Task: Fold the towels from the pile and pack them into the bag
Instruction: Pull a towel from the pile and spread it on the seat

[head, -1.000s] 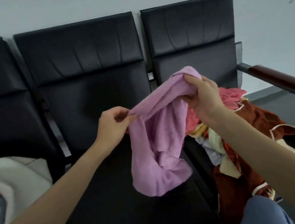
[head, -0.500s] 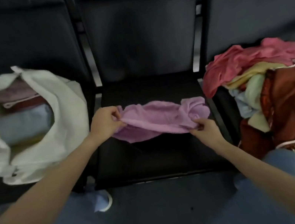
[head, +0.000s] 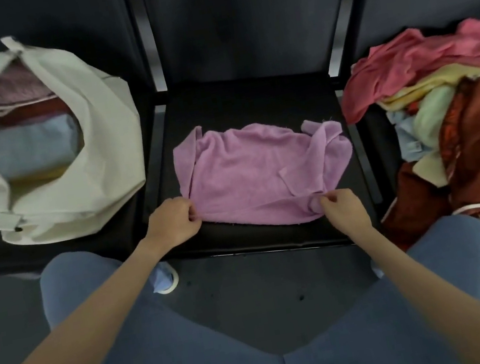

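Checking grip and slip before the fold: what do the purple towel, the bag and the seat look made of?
Purple towel: soft terry-like cloth, matte and fuzzy, limp wrinkles. Cream bag: seemingly canvas or non-woven fabric, matte, holding stiff creases. Middle seat: probably black leather or vinyl, smooth with a faint sheen.

Setting: waiting area or office lobby, judged by a row of linked black padded seats with upright backrests. Middle seat as landmark: dark metal connecting bars at its back corners join it to identical seats on its left and right. Dark smooth floor directly in front of the middle seat; furnishing plain, institutional rather than domestic.
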The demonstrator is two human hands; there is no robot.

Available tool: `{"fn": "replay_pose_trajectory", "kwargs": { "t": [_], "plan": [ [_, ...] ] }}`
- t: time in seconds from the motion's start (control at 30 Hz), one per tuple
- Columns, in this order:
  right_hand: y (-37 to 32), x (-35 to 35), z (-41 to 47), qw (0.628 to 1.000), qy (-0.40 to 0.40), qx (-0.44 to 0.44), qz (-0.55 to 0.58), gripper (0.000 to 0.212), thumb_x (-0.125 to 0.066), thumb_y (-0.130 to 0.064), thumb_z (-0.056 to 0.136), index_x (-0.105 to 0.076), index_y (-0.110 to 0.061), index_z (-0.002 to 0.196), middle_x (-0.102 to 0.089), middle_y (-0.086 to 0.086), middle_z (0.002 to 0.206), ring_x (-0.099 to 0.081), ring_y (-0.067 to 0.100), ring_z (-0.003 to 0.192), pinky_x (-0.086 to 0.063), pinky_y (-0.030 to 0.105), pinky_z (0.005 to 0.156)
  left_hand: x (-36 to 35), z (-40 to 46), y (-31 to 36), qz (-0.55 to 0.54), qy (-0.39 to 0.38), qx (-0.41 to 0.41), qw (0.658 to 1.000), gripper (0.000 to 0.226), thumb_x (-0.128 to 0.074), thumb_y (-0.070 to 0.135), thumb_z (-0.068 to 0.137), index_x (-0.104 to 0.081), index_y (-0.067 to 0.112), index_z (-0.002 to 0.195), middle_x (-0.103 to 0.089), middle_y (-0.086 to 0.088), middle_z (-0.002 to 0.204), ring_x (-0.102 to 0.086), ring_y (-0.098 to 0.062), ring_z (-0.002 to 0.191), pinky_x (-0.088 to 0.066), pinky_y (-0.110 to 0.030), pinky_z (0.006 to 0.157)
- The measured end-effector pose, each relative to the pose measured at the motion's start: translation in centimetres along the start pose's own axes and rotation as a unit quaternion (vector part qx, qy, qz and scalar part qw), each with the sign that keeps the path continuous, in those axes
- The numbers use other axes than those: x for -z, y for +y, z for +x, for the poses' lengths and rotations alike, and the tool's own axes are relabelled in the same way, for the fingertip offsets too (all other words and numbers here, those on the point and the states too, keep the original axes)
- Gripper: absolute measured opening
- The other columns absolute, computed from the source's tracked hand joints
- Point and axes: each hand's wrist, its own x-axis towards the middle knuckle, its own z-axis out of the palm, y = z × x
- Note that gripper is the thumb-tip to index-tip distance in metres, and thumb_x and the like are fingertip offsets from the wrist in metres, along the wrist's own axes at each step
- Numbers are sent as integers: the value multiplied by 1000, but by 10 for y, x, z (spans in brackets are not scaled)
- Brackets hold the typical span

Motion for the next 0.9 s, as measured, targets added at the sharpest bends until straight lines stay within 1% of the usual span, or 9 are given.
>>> {"fn": "replay_pose_trajectory", "kwargs": {
  "t": [0.07,0.2,0.33,0.4,0.47,0.53,0.63,0.73,0.9],
  "plan": [
    [-1,6,-2,998,-20,-17,-49,33,-53,-23,86,-46,-10,56,-47,2,55,-45,19,51,-33,27,52,-2,1,4,1,18,20,1000,16,-58,26,81,-63,12,75,-62,-1,82,-59,-20,78,-52,-36,66],
    [-18,18,0,961,-167,-14,-220,24,-51,-20,87,-55,-11,65,-60,2,62,-57,20,60,-48,29,64,-3,5,14,9,26,72,997,29,-52,25,87,-54,7,65,-57,-5,67,-55,-23,63,-38,-29,54],
    [-45,12,22,968,-12,75,-239,15,-47,-17,95,-53,-6,86,-53,2,69,-54,18,61,-41,28,53,0,6,19,29,-18,108,994,31,-54,19,83,-42,10,56,-47,-3,57,-50,-22,56,-35,-27,53],
    [-57,5,38,963,-15,158,-219,15,-46,-13,96,-57,-6,104,-56,1,79,-54,16,66,-44,27,57,2,6,19,22,-42,123,991,29,-54,18,82,-41,12,56,-48,-2,57,-53,-23,57,-38,-27,53],
    [-65,-6,52,945,-67,218,-234,27,-45,-10,96,-55,-12,121,-57,6,103,-57,22,88,-48,32,75,6,8,18,6,-41,137,990,26,-54,17,81,-45,13,56,-52,-2,57,-58,-23,58,-42,-27,52],
    [-69,-16,59,925,-106,234,-280,31,-43,-10,96,-52,-11,126,-52,13,123,-50,30,110,-43,42,94,11,16,19,-11,6,136,991,29,-54,19,83,-47,13,55,-51,-1,55,-54,-21,53,-36,-25,46],
    [-68,-24,61,906,-67,243,-339,22,-43,-21,99,-56,-11,115,-52,9,116,-50,27,108,-41,41,98,22,40,22,-41,130,111,984,35,-56,23,90,-46,16,57,-47,2,54,-47,-14,49,-26,-24,42],
    [-64,-27,66,907,-55,244,-339,18,-50,-12,93,-58,-10,109,-53,12,114,-49,30,107,-41,39,94,31,76,23,-72,189,96,975,25,-59,33,93,-58,11,81,-57,-1,77,-54,-15,66,-35,-24,54],
    [-64,-25,72,907,-57,257,-329,17,-53,-7,89,-55,-6,106,-56,14,108,-53,31,101,-44,38,84,26,129,22,-100,205,156,961,46,-53,49,94,-60,9,116,-57,-13,119,-60,-26,100,-51,-37,75]
  ]
}}
